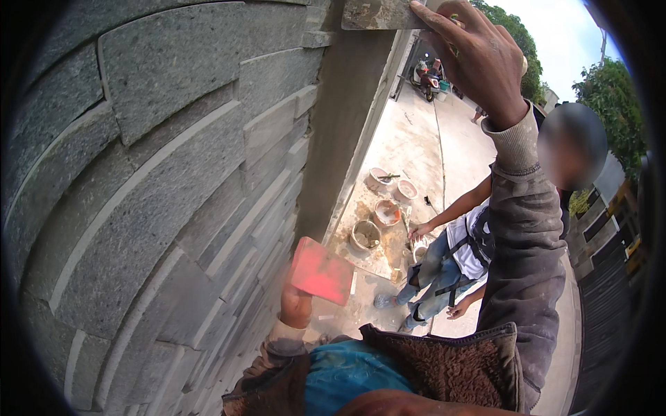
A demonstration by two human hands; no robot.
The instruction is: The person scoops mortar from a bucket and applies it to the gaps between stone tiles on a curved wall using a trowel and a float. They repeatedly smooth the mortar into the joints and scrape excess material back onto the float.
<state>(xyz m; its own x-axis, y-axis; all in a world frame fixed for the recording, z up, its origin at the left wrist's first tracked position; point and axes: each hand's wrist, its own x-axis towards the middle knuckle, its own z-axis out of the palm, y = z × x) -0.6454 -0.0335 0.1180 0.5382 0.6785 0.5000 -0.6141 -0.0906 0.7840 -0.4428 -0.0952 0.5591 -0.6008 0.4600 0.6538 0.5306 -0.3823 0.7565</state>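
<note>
High on the right, my right hand [479, 59] is closed around the handle of a flat metal trowel [378, 15], one finger stretched along its mortar-smeared blade. The blade lies at the top of a grey plastered strip [341, 111], beside a wall of rough grey stone slabs [173, 104]. Lower down, close to the stones, my left hand [297, 308] grips a red flat board [322, 272] from below. The fingers of that hand are partly hidden by the board.
A co-worker [451, 256] in a helmet stands to the right, one hand reaching toward several buckets. A mortar bucket [365, 236] and an orange-rimmed bucket [387, 213] stand on the stained ground. A motorbike [429, 80] is farther off; a dark gate [610, 326] lies right.
</note>
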